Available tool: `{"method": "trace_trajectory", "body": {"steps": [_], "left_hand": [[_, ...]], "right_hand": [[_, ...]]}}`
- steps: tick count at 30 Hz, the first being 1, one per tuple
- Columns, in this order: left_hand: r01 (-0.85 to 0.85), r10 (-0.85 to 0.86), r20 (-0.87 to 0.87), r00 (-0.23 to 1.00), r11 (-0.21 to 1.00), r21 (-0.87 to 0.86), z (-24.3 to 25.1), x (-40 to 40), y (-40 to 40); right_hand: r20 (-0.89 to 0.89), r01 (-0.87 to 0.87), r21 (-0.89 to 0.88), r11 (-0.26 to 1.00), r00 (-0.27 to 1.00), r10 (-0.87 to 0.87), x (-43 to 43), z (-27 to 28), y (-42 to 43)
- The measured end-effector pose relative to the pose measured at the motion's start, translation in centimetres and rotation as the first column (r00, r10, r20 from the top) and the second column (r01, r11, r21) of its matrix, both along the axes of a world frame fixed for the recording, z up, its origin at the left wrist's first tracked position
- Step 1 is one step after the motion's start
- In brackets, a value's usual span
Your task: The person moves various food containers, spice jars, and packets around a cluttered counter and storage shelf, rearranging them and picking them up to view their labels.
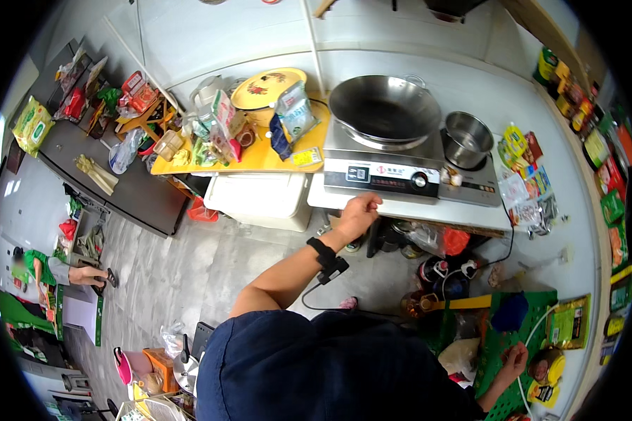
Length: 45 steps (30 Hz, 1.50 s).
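My left hand (359, 214), with a black strap and small device on its wrist, is at the front edge of the white table (316, 194), just below an induction cooker (379, 176). Its fingers are curled, and no object shows in them. A dark wok (384, 108) rests on the cooker. To its right, a small steel pot (468, 139) sits on a second, flatter cooktop (468, 187). My right hand (515, 358) is low at the right, beside a yellow-lidded jar (547, 367) and over a green perforated plastic surface (537, 316); its fingers are bent, and whether they hold anything is unclear.
A yellow board (189, 167) left of the cooker bears a floral lidded pot (268, 89), bags and food. Beneath stands a white lidded bin (258, 197). Bottles (442, 271) stand under the table at right. Packets (526, 179) lie beside the cooktop. A person (45, 268) stands far left.
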<state>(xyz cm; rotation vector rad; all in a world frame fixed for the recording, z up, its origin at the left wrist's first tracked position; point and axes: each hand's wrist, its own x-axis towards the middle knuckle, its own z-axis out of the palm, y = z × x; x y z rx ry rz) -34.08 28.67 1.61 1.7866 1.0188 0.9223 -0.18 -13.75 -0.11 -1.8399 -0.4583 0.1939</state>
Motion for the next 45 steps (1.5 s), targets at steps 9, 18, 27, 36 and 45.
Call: {"method": "trace_trajectory", "body": {"steps": [9,18,27,36,45], "left_hand": [[-0.291,0.291,-0.001,0.957,0.957,0.016,-2.3,-13.6,8.0],[-0.513,0.510,-0.062,0.858,0.858,-0.022,-4.9,-21.2,5.6],[-0.574,0.571,-0.059,0.819,0.817,-0.058,-3.9,-26.4,3.3],[-0.621,0.620,0.038,0.784,0.782,0.051,-1.8,-32.2,11.0],[-0.565,0.598,-0.068,0.799,0.784,0.258,2.9,-45.4,26.0]], "right_hand": [[-0.042,-0.175,0.152,0.973,0.982,0.183,-4.7,-0.4,10.1],[-0.071,-0.300,0.163,0.940,0.947,0.314,-4.9,2.8,12.7],[-0.118,-0.335,0.188,0.923,0.926,0.360,-6.7,0.2,12.3],[-0.074,-0.269,0.123,0.955,0.957,0.279,-10.1,2.2,14.8],[-0.104,-0.345,0.125,0.930,0.928,0.358,-21.7,1.8,27.0]]}}
